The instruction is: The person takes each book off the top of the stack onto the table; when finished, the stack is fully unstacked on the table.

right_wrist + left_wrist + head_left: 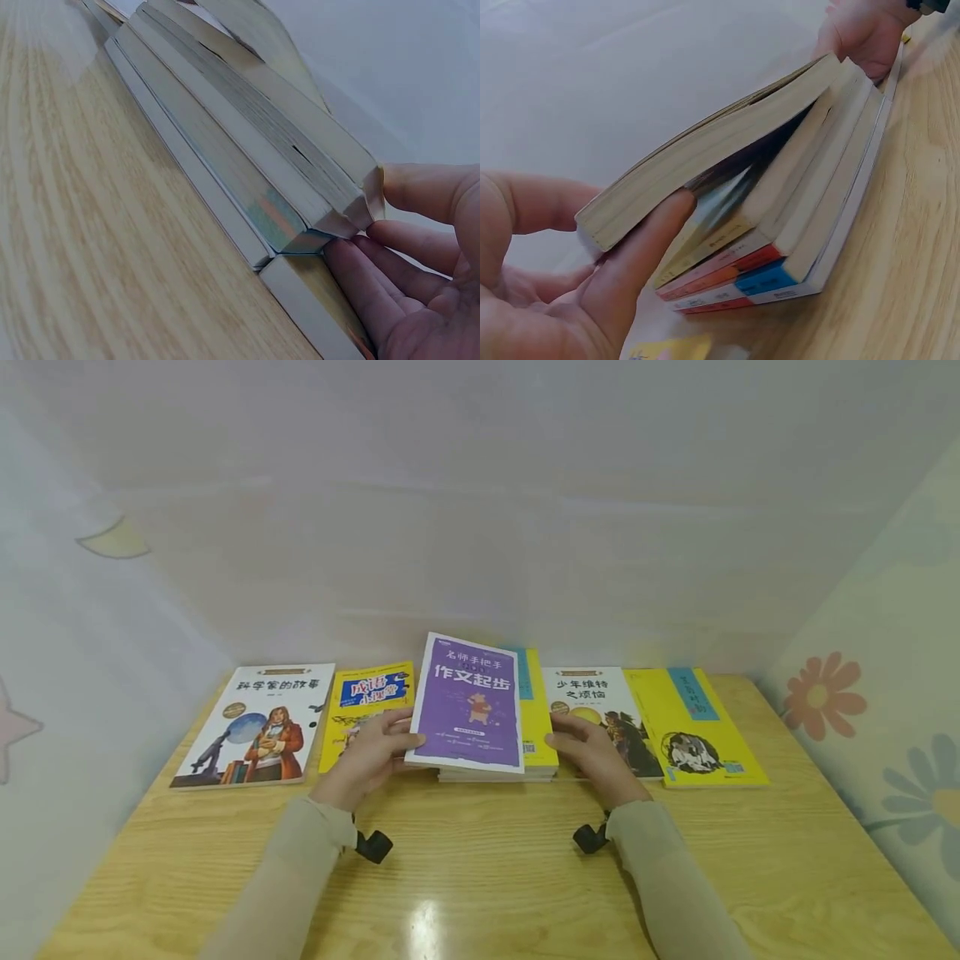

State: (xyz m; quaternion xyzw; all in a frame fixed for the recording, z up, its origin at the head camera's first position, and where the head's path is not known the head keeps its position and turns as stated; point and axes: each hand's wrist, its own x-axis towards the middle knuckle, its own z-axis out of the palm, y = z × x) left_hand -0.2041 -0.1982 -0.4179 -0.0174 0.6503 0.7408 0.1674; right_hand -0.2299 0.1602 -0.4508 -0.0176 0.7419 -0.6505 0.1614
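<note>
In the head view my left hand (375, 752) grips the left edge of a purple book (446, 710) with a white border. In the left wrist view, this book's left side is raised at a slant above a stack of books (802, 217), with a wedge-shaped gap under it. The uppermost book of the stack is a yellow book (538, 718), partly hidden by the purple one. My right hand (596, 756) is at the stack's right side. Its extended fingers (379, 289) touch the ends of the stacked books (247, 150) in the right wrist view.
Left of the stack lie a white book (258, 727) with a figure in red and a yellow book (371, 693). Right of it lie another white book (600, 685) and a yellow book (693, 735). The wooden table (480, 877) meets a pale wall (480, 527) behind.
</note>
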